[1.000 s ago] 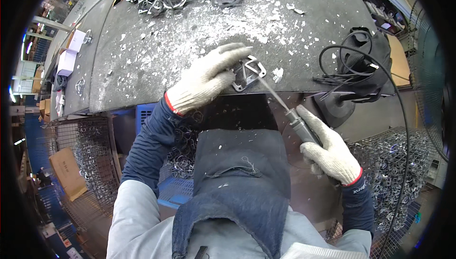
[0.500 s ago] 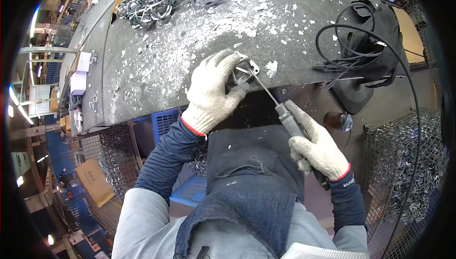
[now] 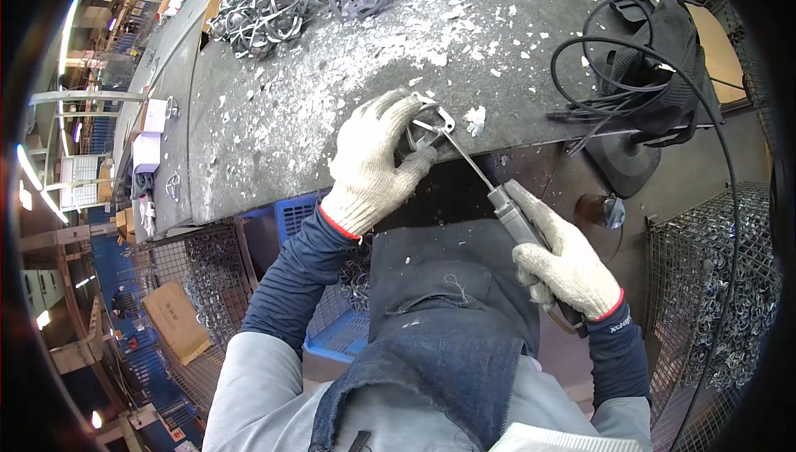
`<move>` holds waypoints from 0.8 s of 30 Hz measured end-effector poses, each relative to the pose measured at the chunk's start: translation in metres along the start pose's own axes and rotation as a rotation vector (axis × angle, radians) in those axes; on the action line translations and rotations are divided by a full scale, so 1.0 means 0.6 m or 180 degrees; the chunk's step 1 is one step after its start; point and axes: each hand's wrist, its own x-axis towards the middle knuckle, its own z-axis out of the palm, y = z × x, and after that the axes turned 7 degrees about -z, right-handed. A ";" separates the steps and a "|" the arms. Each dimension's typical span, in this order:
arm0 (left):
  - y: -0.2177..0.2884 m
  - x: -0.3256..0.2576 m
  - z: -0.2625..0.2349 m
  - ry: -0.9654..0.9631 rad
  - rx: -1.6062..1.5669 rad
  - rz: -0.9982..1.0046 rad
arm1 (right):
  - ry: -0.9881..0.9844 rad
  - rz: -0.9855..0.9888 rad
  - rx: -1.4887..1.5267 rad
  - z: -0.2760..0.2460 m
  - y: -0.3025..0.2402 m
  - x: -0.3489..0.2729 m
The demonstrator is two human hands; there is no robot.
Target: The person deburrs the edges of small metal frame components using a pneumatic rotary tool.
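My left hand (image 3: 371, 160), in a white knit glove with a red cuff, closes on a small silver metal frame (image 3: 434, 114) at the near edge of the bench. Its fingers cover the frame's left side. Gripped in my gloved right hand (image 3: 565, 260) is a grey-handled tool (image 3: 520, 221) with a long thin metal shaft. The shaft slants up and left to the frame, and its tip meets the frame's right-hand corner. Beside that corner lies a crumpled pale flake (image 3: 474, 121).
White flakes litter the dark bench (image 3: 274, 153). Metal frames are heaped (image 3: 265, 12) at its far side. At right are a looped black cable (image 3: 572, 46) and a black mesh backrest (image 3: 676, 62). Wire cages of parts (image 3: 713, 278) and a blue crate (image 3: 336, 336) stand below.
The tool's tip has shifted slightly right and down along the frame, and my right hand has moved back a little with it. My left hand keeps its hold. The whole view has shifted slightly.
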 end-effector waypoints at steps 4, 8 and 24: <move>0.005 0.008 -0.003 -0.0008 0.0047 0.0001 | 0.0237 -0.0388 -0.0933 0.007 0.016 0.017; 0.003 0.014 -0.014 -0.0108 -0.0091 0.0070 | 0.0655 -0.1474 -0.3055 0.004 0.024 0.013; -0.040 0.028 -0.020 -0.0530 -0.0274 0.0595 | 0.0101 -0.1231 -0.3732 -0.038 -0.052 0.006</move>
